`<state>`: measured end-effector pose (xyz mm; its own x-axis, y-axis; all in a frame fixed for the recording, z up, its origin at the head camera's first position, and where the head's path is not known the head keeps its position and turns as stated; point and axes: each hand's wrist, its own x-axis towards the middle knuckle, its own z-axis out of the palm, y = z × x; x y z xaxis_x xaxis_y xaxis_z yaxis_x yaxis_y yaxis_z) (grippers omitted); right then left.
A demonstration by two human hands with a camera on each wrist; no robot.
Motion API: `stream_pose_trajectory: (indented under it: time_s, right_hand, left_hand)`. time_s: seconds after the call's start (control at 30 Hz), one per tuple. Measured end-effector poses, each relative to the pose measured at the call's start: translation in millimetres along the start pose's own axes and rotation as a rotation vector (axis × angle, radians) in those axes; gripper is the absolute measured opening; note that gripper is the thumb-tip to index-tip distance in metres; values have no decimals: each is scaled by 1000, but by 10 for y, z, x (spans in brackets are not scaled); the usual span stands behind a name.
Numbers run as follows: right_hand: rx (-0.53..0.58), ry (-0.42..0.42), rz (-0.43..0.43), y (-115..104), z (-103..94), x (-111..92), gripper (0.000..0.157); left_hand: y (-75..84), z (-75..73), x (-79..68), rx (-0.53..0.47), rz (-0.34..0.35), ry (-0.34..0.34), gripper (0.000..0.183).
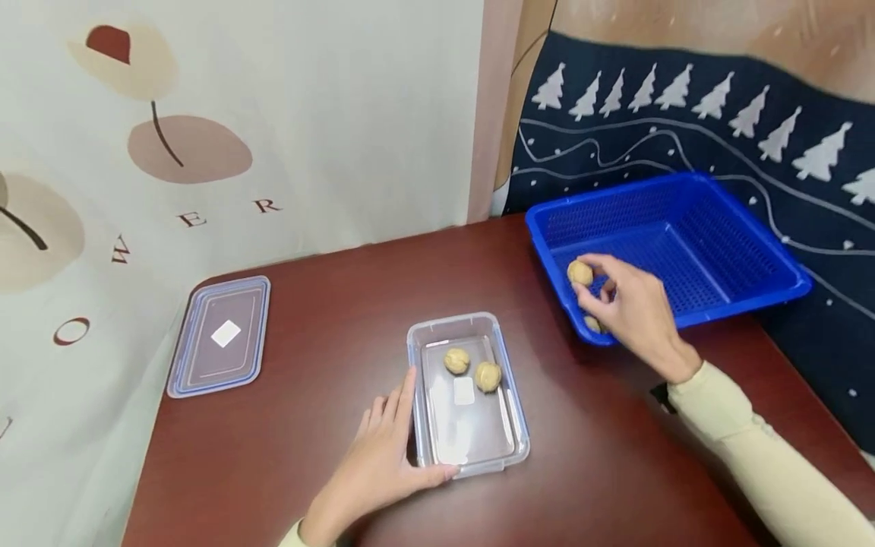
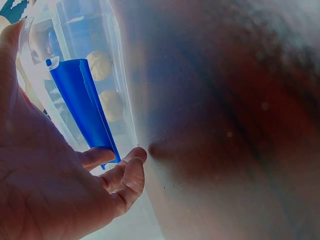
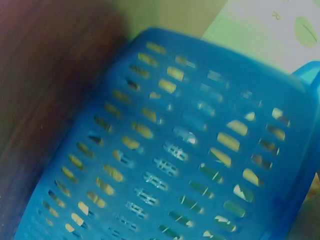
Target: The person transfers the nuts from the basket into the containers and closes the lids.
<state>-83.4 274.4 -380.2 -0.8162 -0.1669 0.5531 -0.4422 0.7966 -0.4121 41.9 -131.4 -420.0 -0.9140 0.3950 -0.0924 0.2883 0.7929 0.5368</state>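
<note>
My right hand [image 1: 632,304] pinches a walnut [image 1: 579,273] between thumb and fingers, over the left side of the blue perforated basket [image 1: 759,300]. Below that hand, another walnut [image 1: 592,324] shows partly in the basket's near corner. A clear plastic container [image 1: 516,437] stands uncovered on the table, with two walnuts [image 1: 456,361] inside. Along its left side lie the fairly straight fingers of my left hand [image 1: 383,456], the thumb at its near rim. In the left wrist view, fingertips touch by a blue clip [image 2: 82,102] on the container's side. The right wrist view shows mostly basket wall [image 3: 165,150].
A clear lid [image 1: 239,365] with blue edging and a white label lies at the table's left. Behind the table [image 1: 328,304] hangs a pale printed curtain [image 1: 355,114]. A dark cloth [image 1: 615,144] with white trees is behind the basket.
</note>
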Motion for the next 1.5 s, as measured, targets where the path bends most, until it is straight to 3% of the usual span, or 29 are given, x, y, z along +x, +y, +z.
stream_pose_trajectory:
  time_s: [0.13,0.3,0.87,1.23,1.5]
  right_hand:
    - [56,70,-37,-112,103,-220,49]
    - [101,74,-76,-218,192,-306,53]
    - [139,-52,-161,-447,284,-316,56]
    - [197,-252,-179,-673,410,-214,50]
    - [215,-322,-217,-748,530,-142,46]
  left_hand:
    - [-30,11,-141,-5,-8,-11,142]
    - [-36,14,-191,-5,-10,-19,141]
    - [-12,-24,-82,7,-18,-64,144]
    - [-21,-26,-51,4,-11,-24,143]
    - [-28,-16,-5,-8,-11,-39,144]
